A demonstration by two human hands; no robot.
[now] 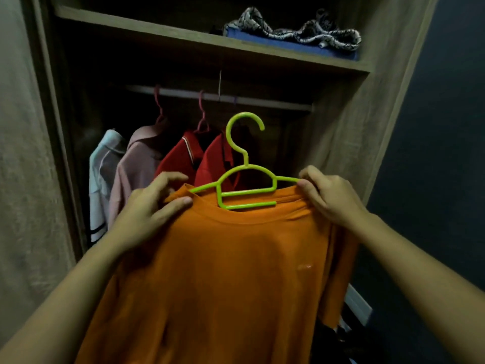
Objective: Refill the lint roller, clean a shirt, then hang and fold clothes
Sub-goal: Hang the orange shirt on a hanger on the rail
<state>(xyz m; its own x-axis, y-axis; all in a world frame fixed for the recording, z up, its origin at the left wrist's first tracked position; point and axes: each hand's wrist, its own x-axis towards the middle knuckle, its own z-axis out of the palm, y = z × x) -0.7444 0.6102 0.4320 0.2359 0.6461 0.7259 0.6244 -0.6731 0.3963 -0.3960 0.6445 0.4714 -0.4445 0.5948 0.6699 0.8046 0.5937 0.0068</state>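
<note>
Both hands [147, 208] [332, 197] in pinch on shirt [223, 271]

shirt on its hanger, out in front of the open wardrobe

front and centre, the shirt [223, 271] hangs before the wardrobe [341, 143], with the hanger [246, 157] seated in its neck opening and the hook standing above the collar. the left grip [149, 206] pinches the left shoulder, and the right grip [330, 195] pinches the right shoulder at the hanger's arm end. behind them, a row of garments [136, 164] hangs from the rail [262, 99], bunched to the left. the hook sits lower than the rail and nearer us. up top runs a shelf [157, 30], and on its right end a bundle of cloth [301, 32] lies on a flat pad [262, 40].
</note>
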